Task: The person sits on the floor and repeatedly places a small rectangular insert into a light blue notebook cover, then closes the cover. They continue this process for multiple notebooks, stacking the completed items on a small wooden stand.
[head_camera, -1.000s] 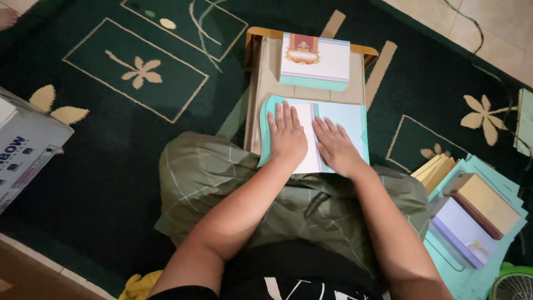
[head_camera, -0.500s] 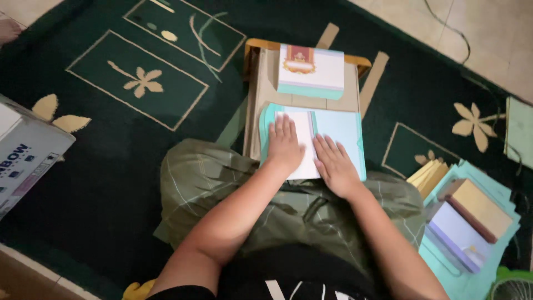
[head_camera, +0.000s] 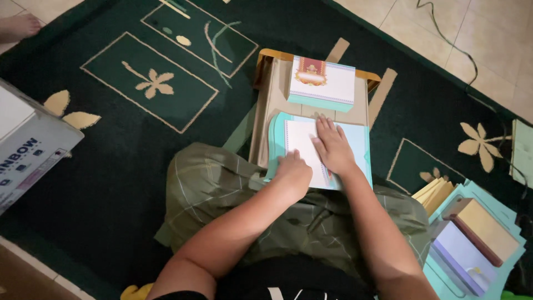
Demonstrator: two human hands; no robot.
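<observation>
Since the half-second-earlier view, we are seeing our left hand point(head_camera: 294, 171) pulling back toward the near edge of the flat teal-and-white printed cardboard sheet point(head_camera: 319, 153) and curling into a loose fist, while our right hand point(head_camera: 333, 149) is sliding forward with fingers spread flat along the sheet's centre line. Neither hand is grasping anything: the right is pressing open-palmed on the sheet, the left is resting knuckled on its near-left part, closed on nothing that we can make out. That sheet is lying on the brown cardboard work board point(head_camera: 272, 105) just beyond our olive-green checked lap cloth point(head_camera: 222, 189), and a folded white-and-teal box with a red-and-gold emblem point(head_camera: 322, 83) is standing at the board's far end, just beyond the right fingertips. We are judging that a clean crease is calling for even pressure along the line while the left hand is keeping the sheet from shifting. Room is opening on the dark green patterned carpet point(head_camera: 127, 128) to the left; to the right, stacks of flat teal sheets and finished boxes point(head_camera: 477, 239) are crowding the edge, and a grey-and-white carton point(head_camera: 28, 144) is sitting well apart at far left.
</observation>
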